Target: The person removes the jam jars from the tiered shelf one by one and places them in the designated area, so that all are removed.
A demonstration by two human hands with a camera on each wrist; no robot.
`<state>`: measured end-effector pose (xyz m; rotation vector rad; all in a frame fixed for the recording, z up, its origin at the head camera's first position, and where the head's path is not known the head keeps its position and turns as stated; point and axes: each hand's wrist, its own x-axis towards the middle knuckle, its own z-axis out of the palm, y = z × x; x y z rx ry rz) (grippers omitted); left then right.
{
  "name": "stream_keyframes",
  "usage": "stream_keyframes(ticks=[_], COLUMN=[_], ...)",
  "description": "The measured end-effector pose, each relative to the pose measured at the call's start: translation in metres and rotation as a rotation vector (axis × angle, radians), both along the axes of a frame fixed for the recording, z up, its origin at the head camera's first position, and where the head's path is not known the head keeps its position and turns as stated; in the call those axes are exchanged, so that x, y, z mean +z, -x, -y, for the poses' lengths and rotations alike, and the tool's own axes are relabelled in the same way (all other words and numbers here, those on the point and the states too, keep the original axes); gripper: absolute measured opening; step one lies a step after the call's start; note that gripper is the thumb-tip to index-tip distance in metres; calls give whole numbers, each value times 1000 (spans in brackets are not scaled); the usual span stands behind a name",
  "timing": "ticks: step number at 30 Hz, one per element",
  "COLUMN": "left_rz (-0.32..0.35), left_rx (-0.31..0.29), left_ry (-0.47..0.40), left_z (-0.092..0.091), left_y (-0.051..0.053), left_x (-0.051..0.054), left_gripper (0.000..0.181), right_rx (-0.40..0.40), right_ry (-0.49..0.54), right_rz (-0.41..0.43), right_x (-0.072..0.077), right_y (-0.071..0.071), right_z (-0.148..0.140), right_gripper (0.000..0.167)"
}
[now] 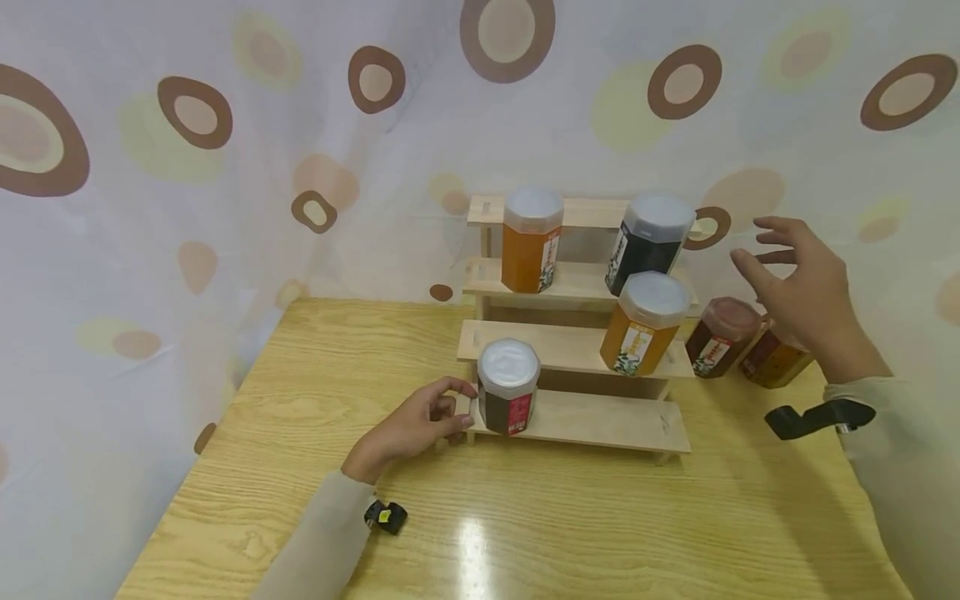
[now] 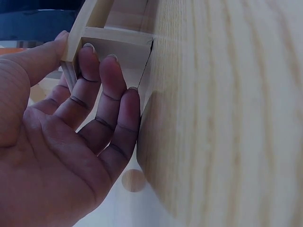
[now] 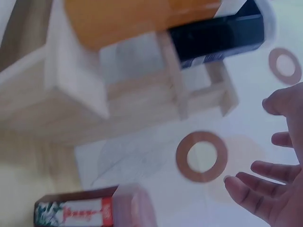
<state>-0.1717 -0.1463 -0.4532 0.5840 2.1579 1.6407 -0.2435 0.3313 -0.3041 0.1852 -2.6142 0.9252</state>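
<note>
Indoor corner, room type unclear: patterned cloth [image 1: 420, 142], wood-grain table [image 1: 570, 508], tiered rack [image 1: 592, 417].

A pale, brown-ringed backdrop [image 1: 420, 158] is filling the top of the frame; a wood-grained table [image 1: 315, 358] is spreading below, white glare [image 1: 474, 554] shining at bottom centre.

Room along bottom shelf [image 1: 600, 421], dark jar [image 1: 506, 390] an obstacle at left.

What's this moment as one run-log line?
Left hand: grips bottom shelf of wooden four-tier rack | right hand: raised, empty | on rack: four lidded jars | beside rack: two more jars
</note>
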Motion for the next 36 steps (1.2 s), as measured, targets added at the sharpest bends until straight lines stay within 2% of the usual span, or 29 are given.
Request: stream_keyframes(ticks=[6,10,15,20,27,30,36], left_rz=[0,-6,-11,-5,-4,3,24], left_rx=[-2,-7,-6,-3,-4,-2,2], left_ry=[-3,-7,-10,-4,-10,-14,-19], left_z=[-1,-1,-1,0,0,0,0], left_y=[0,0,0,0,0,0,0], left_x=[0,-1,-1,0,0,1,0], left_gripper=[35,35,35,35,35,35,35], right_rx=[60,112,178,205,287,296,260], right_ry=[95,124,150,190,256,255,216], right_rz=[-52,-94,-144,-169,-206,-211,-201], right_x=[13,17,18,18,19,19,19], right_y=[-7,-8,-6,-4,-3,-2,1], right_z=[20,33,45,55,68,71,76], right_gripper=[56,54,55,57,57,57,58])
